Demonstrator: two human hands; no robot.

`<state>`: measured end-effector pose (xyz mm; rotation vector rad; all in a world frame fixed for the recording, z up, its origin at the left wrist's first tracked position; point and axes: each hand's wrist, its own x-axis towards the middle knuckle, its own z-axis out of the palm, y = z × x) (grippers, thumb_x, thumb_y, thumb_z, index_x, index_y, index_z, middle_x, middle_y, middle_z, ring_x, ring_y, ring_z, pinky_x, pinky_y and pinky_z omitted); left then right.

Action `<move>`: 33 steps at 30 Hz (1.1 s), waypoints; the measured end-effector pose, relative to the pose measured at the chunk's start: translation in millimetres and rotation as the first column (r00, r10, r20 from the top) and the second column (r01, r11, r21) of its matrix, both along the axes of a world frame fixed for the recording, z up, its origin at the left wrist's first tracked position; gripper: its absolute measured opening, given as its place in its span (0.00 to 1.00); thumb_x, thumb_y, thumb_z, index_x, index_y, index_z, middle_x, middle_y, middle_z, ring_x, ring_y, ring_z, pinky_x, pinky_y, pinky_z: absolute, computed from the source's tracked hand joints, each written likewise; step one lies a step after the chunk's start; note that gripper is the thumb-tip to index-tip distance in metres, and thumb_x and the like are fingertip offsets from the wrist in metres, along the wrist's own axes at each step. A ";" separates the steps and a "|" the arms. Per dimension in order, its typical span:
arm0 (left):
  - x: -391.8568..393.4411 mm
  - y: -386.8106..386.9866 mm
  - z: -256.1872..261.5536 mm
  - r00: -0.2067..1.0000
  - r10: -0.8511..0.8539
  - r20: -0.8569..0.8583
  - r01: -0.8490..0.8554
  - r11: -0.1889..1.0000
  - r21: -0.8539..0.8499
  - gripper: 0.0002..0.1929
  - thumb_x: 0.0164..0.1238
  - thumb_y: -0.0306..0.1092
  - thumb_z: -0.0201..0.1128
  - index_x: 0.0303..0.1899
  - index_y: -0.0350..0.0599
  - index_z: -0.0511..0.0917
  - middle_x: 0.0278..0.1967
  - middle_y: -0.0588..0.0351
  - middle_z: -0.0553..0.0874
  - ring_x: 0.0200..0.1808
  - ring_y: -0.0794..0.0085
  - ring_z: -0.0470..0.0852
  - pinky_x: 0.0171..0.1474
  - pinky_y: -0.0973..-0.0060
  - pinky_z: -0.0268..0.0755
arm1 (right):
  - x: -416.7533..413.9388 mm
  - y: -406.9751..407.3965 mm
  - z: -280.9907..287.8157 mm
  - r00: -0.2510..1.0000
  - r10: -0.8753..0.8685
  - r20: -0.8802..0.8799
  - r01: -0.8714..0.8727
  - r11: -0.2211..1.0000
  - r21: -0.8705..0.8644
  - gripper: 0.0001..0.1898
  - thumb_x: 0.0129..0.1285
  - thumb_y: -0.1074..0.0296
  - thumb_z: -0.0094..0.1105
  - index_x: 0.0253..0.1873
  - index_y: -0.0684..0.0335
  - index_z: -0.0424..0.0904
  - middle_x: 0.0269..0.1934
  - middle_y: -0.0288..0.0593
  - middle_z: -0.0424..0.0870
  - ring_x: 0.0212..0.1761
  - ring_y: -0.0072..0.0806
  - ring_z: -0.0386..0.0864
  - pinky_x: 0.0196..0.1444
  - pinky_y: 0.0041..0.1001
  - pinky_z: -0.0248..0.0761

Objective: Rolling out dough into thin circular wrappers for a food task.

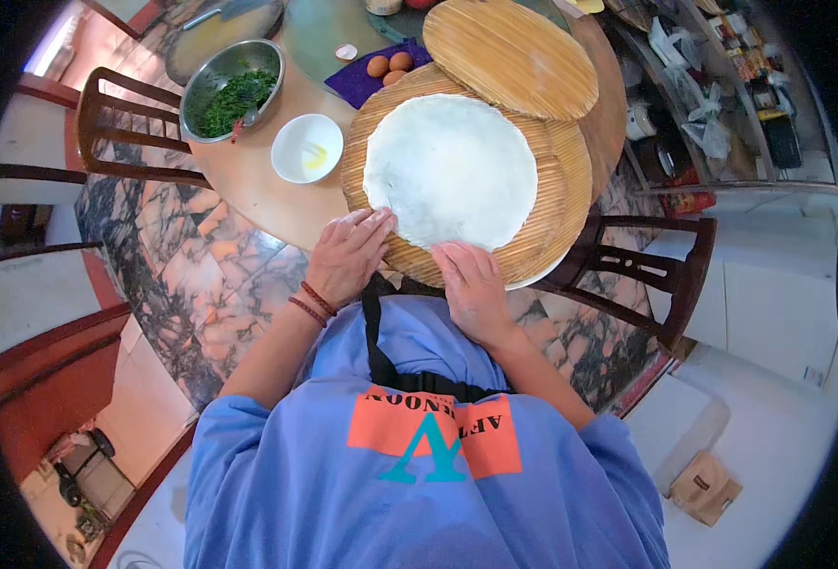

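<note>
A large round sheet of white dough (454, 171) lies on a round slatted board, likely wood or bamboo (362, 149). Its rim is slightly uneven, and faint green-grey patches show on its surface. My left hand (351, 249) reaches the dough's lower left rim with its fingers together; the thumb is hidden. At the near rim, the bent fingertips of my right hand (472, 284) touch the dough. Whether either hand pinches the rim cannot be told from above. Left of the board stands a white bowl (292, 146) with a little yellowish liquid.
A steel bowl (269, 60) holds chopped greens (230, 110). Several brown eggs (390, 65) rest on purple cloth (347, 82). Another slatted board (518, 57) overlaps the main one at the back. Wooden chairs flank the table at left (134, 135) and right (639, 270).
</note>
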<state>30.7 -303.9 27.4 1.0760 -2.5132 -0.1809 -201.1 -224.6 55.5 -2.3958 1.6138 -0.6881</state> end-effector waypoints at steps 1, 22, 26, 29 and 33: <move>1.4 2.9 -1.5 1.000 0.016 -0.013 -0.016 1.000 0.017 0.24 0.67 0.36 0.65 0.64 0.48 0.77 0.65 0.62 0.78 0.64 0.65 0.75 0.65 0.66 0.67 | -1.4 0.2 0.4 1.000 0.005 -0.001 -0.005 1.000 -0.005 0.26 0.57 0.78 0.58 0.63 0.66 0.76 0.57 0.46 0.78 0.60 0.43 0.76 0.63 0.41 0.67; 12.1 -25.4 -9.4 0.992 0.084 -0.096 -0.074 0.992 0.099 0.22 0.68 0.32 0.62 0.64 0.45 0.76 0.66 0.58 0.77 0.68 0.58 0.72 0.70 0.61 0.62 | -14.2 -3.6 6.9 0.988 -0.152 0.038 0.151 0.988 0.044 0.22 0.61 0.79 0.58 0.62 0.64 0.76 0.55 0.48 0.79 0.58 0.46 0.75 0.63 0.41 0.68; 11.3 -32.7 -7.7 0.980 0.113 -0.161 -0.103 0.992 0.071 0.21 0.69 0.32 0.61 0.63 0.45 0.77 0.66 0.58 0.77 0.67 0.58 0.72 0.70 0.61 0.62 | -23.9 -2.0 0.2 0.970 -0.240 0.032 0.240 0.971 0.007 0.22 0.61 0.81 0.59 0.61 0.64 0.77 0.54 0.49 0.79 0.57 0.47 0.76 0.61 0.41 0.70; 13.2 -38.7 -7.0 0.990 0.067 -0.125 -0.058 0.995 0.080 0.22 0.68 0.32 0.61 0.63 0.44 0.76 0.66 0.58 0.77 0.68 0.58 0.71 0.71 0.61 0.61 | -26.3 3.0 1.2 0.952 -0.305 0.024 0.305 0.952 0.022 0.21 0.61 0.81 0.59 0.60 0.64 0.78 0.53 0.49 0.79 0.56 0.47 0.77 0.61 0.40 0.70; 16.0 -41.2 -11.3 0.991 0.051 -0.121 -0.042 0.996 0.078 0.22 0.68 0.31 0.61 0.63 0.44 0.76 0.67 0.57 0.76 0.69 0.57 0.70 0.71 0.61 0.61 | -27.7 5.3 5.0 0.939 -0.344 0.018 0.343 0.939 0.018 0.21 0.61 0.79 0.60 0.60 0.63 0.78 0.54 0.49 0.79 0.57 0.47 0.76 0.62 0.41 0.69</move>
